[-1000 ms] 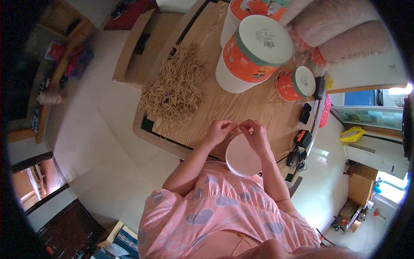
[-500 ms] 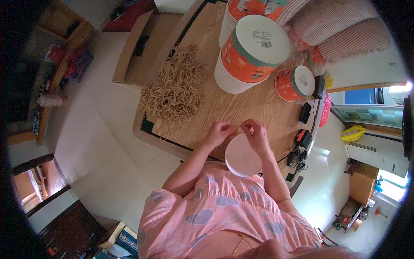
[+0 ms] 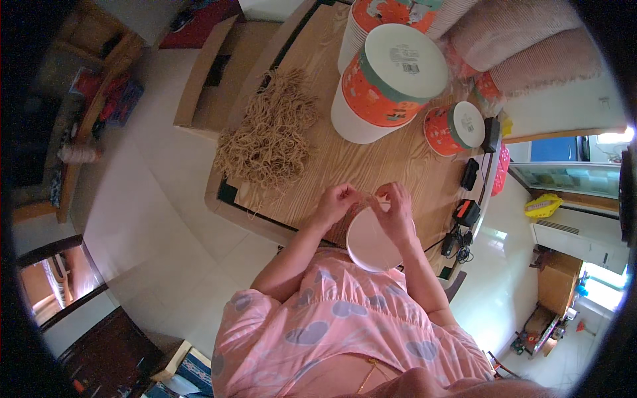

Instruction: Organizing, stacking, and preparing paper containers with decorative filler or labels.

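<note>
A paper bucket [image 3: 373, 244] with a white inside stands at the table's near edge, close against me, its mouth facing up toward me. At its far rim my left hand [image 3: 337, 202] is closed in a pinch, and so is my right hand [image 3: 396, 211], their fingertips almost meeting. A thin brown cord seems to run between them, mostly hidden by the fingers. My right hand overlaps the bucket's right side. To the left lies a tangled heap of brown twine cords [image 3: 269, 136], touched by neither hand.
Upside-down orange and white buckets [image 3: 405, 66] are stacked at the back, with a smaller orange tub [image 3: 454, 128] beside them. Nested tubs in plastic wrap [image 3: 531, 40] lie behind. A black-and-orange device [image 3: 466, 212] and cables [image 3: 458, 243] sit right; a cardboard box [image 3: 229, 73] stands far left.
My fingers have shifted slightly at the bucket's rim, and my right hand has turned a little. The bucket and the twine heap stay where they were.
</note>
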`<action>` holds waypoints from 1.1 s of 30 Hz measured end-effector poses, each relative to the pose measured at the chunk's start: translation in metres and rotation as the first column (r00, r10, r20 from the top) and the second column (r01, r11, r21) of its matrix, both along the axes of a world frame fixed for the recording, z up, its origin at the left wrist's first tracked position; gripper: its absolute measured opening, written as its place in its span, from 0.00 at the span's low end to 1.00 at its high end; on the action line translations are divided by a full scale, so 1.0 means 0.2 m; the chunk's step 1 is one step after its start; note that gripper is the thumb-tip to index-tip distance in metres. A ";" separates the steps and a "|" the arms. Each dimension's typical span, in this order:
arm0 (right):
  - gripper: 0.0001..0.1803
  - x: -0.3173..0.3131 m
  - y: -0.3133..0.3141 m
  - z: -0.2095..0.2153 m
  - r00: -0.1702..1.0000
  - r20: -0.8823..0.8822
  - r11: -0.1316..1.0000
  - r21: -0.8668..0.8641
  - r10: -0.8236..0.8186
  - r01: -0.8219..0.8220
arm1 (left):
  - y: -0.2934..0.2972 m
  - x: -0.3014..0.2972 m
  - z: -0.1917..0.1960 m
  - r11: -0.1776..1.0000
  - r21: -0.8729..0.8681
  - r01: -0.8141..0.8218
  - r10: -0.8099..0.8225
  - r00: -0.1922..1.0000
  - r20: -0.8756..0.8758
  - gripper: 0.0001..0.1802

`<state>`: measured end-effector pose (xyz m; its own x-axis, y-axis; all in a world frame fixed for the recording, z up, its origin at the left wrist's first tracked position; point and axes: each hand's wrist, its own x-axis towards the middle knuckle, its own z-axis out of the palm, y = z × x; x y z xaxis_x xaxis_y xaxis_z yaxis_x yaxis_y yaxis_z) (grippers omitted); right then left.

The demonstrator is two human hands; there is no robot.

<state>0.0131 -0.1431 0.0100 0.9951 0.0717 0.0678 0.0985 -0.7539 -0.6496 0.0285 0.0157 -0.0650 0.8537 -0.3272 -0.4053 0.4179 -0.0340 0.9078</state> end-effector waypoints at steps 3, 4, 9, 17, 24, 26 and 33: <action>0.07 -0.03 0.04 0.03 0.997 0.020 0.989 -0.132 0.073 -0.069 | -0.03 0.01 0.00 0.991 -0.128 -0.050 0.042 0.997 -0.060 0.08; 0.06 -0.03 0.05 0.03 0.994 0.046 0.975 -0.201 0.103 -0.092 | -0.04 0.02 0.01 0.987 -0.147 -0.071 0.063 0.996 -0.056 0.07; 0.05 -0.02 -0.05 -0.05 0.978 -0.207 0.971 0.229 -0.026 0.074 | -0.09 0.01 0.03 0.970 -0.195 -0.146 0.149 0.989 -0.003 0.08; 0.07 0.05 -0.24 -0.17 0.918 -0.377 0.856 0.426 -0.125 0.291 | -0.06 -0.06 0.11 0.967 0.253 0.032 -0.136 0.903 0.407 0.09; 0.06 0.05 -0.24 -0.20 0.893 -0.410 0.867 0.357 -0.188 0.347 | -0.06 -0.04 0.10 0.963 0.255 0.086 -0.176 0.917 0.357 0.09; 0.06 0.04 -0.23 -0.20 0.891 -0.421 0.863 0.373 -0.169 0.340 | -0.10 -0.02 0.07 0.970 0.206 0.126 -0.172 0.959 0.225 0.09; 0.08 0.05 -0.18 -0.19 0.943 -0.317 0.861 0.447 -0.101 0.243 | -0.17 0.03 -0.05 0.999 -0.019 0.030 -0.027 0.989 0.148 0.10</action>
<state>0.0232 -0.1793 -0.0273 0.9713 -0.0731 -0.2264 -0.2377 -0.3348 -0.9118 0.0350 -0.0174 -0.0746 0.8936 -0.3597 -0.2685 0.2787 -0.0243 0.9601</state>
